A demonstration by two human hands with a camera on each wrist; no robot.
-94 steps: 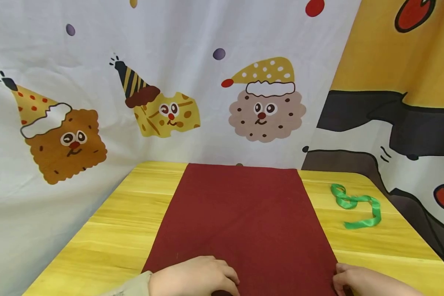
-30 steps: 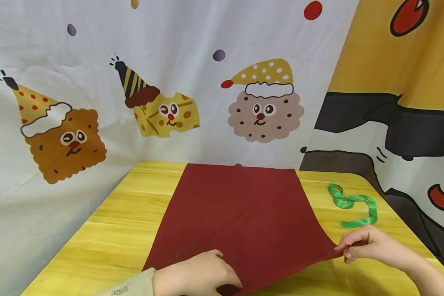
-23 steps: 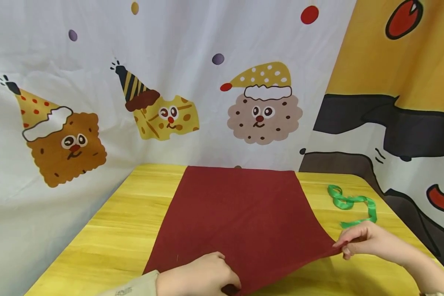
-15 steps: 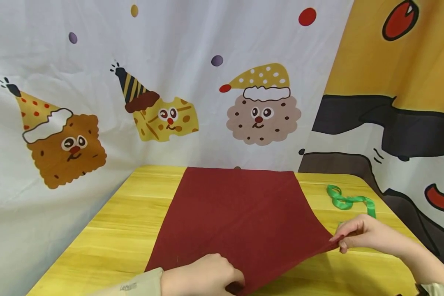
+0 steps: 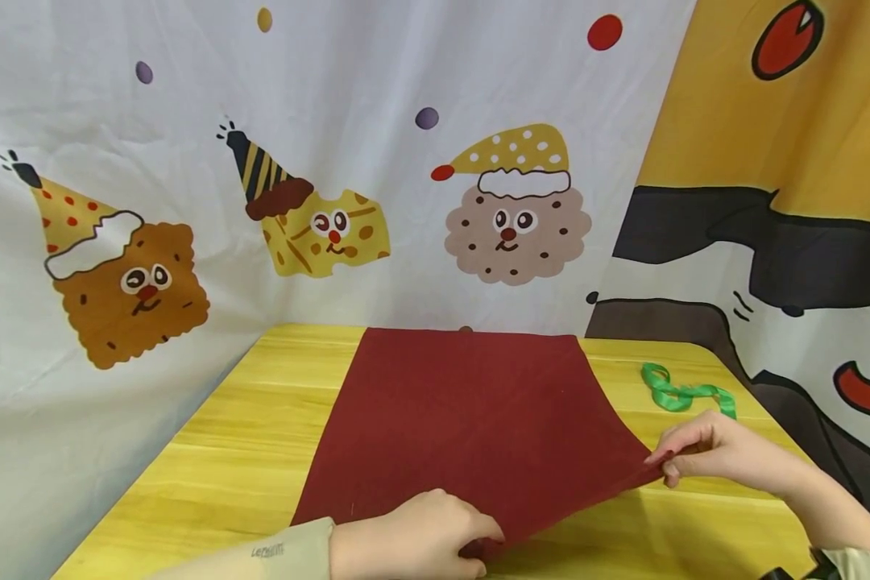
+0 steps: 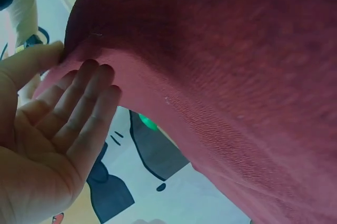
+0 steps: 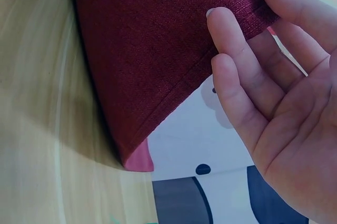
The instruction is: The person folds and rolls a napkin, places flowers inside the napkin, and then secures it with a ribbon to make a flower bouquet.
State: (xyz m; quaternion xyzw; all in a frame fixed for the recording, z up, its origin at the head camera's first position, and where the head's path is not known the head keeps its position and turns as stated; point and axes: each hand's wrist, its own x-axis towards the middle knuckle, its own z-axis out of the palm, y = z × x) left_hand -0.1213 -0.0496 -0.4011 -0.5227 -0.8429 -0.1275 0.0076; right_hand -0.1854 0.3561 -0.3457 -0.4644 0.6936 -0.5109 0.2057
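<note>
Yellow, wood-grained tabletop (image 5: 210, 435), rounded at the far right corner. Across its middle, dark red cloth (image 5: 471, 403), flat toward the far edge but raised at the near right above a soft shadow. Right of the cloth, apart from it, green ribbon (image 5: 705, 391) in loose curls.

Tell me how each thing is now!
Dark red rectangular woven cloth: near right corner lifted, far part flat.
Narrow green satin ribbon: loosely looped, partly hidden.
Yellow wooden table: partly covered.
White cartoon-print fabric backdrop: hanging, creased.
Left fingers: pinching the cloth's edge.
Right fingers: pinching its corner.
</note>
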